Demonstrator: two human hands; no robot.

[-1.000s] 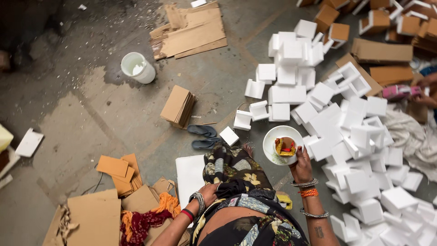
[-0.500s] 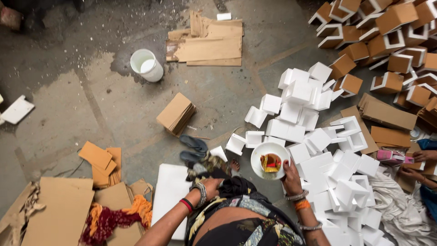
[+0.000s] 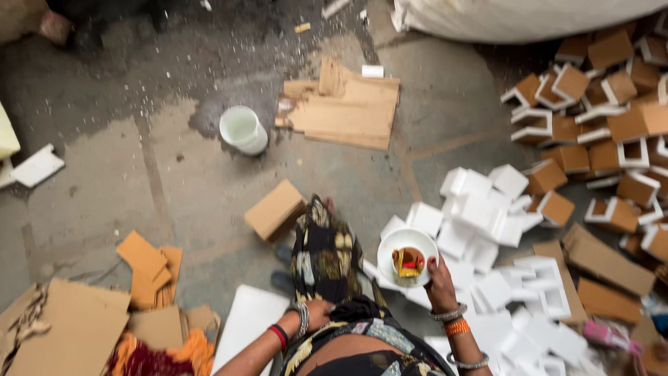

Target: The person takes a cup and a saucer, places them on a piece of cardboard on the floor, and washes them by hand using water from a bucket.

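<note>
Beside the heap of white box trays (image 3: 487, 209), the right hand (image 3: 440, 282) clasps the rim of a white bowl (image 3: 407, 255) holding a small brown box. The left hand (image 3: 316, 315), well apart from it, bunches patterned cloth (image 3: 327, 254); its grip looks closed.

Your right hand (image 3: 440, 282) holds a bowl (image 3: 407, 254) low at centre; your left hand (image 3: 316, 315) rests on the patterned cloth (image 3: 327, 254) to its left. Small open boxes (image 3: 487, 209) lie on the floor to the right of the bowl. A closed carton (image 3: 273, 209) lies left of the cloth, with a bucket (image 3: 242, 129) and flat cardboard sheets (image 3: 344, 104) farther ahead.
</note>
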